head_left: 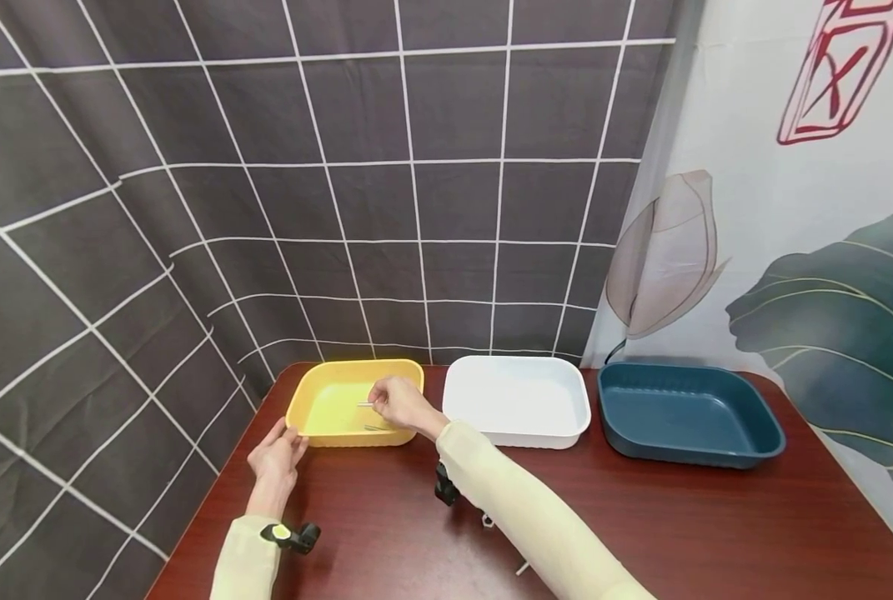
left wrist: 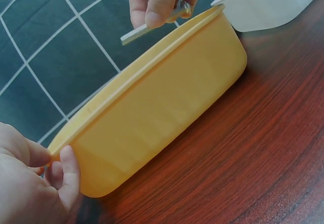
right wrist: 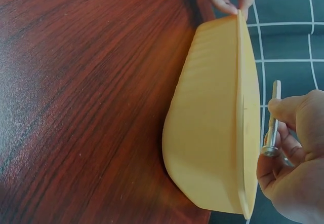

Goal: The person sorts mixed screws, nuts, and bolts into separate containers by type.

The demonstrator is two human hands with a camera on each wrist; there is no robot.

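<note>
My left hand (head_left: 275, 457) pinches the rim of the yellow tray (left wrist: 157, 102) at its near left corner, thumb on the rim and fingers against the outer wall. Over the right part of that tray, my right hand (head_left: 397, 402) holds a silver metal bolt (right wrist: 274, 117) between thumb and fingers. The bolt's round head shows low in the right wrist view, its shank pointing up past the thumb. On the yellow tray's floor, by the near wall, lie thin metal pieces (head_left: 375, 428).
A white tray (head_left: 517, 433) stands right of the yellow one, and a dark blue tray (head_left: 686, 454) farther right. On the reddish-brown table (head_left: 386, 533), a metal nut (head_left: 487, 521) and a thin metal piece (head_left: 522, 568) lie beside the right forearm. A dark gridded curtain (head_left: 454, 200) hangs behind.
</note>
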